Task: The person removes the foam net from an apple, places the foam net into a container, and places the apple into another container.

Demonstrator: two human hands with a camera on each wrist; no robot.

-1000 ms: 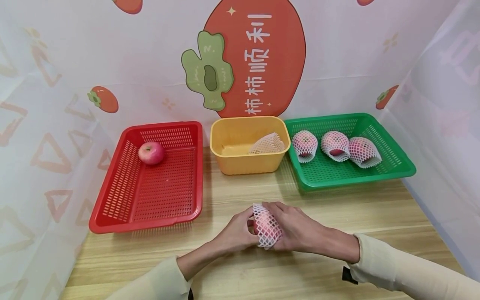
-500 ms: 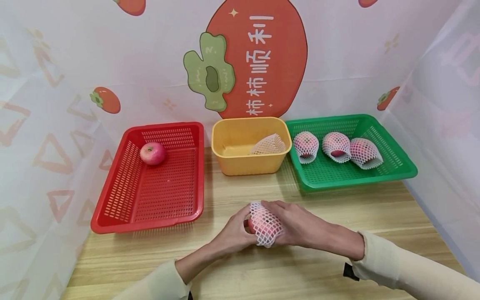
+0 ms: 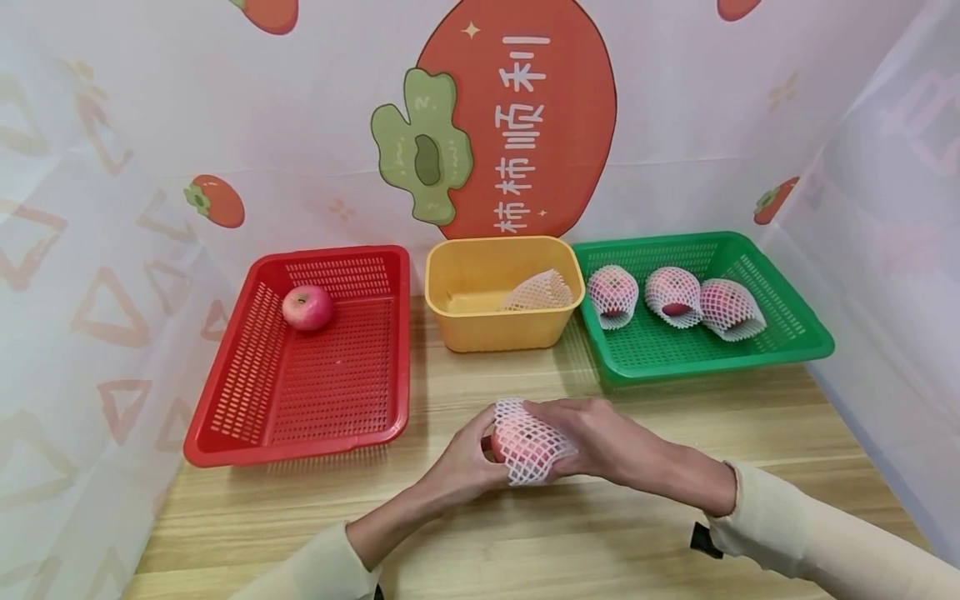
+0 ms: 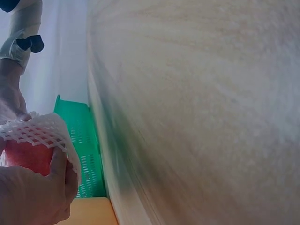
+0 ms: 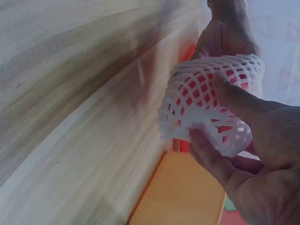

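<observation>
Over the wooden table, both hands hold one apple (image 4: 29, 156) that sits inside a white foam fruit net (image 3: 531, 446). My left hand (image 3: 463, 462) grips the apple's bare side, where red skin shows past the net's edge. From the other side, my right hand (image 3: 618, 442) holds the net-covered end; its thumb (image 5: 239, 96) lies on the mesh and a fingertip is at the net's gathered opening in the right wrist view. Much of the fruit is hidden under mesh and fingers.
A red basket (image 3: 400, 367) at left holds one bare apple (image 3: 308, 307). The yellow bin (image 3: 480, 332) at the back contains foam netting (image 3: 538, 292). Several netted apples (image 3: 672, 294) lie in the green basket (image 3: 705, 364) at right. A printed cloth (image 3: 300, 125) stands behind.
The net's right end is drawn out further to the right by my right hand. Both hands have risen slightly in the view, and the left still grips the apple.
</observation>
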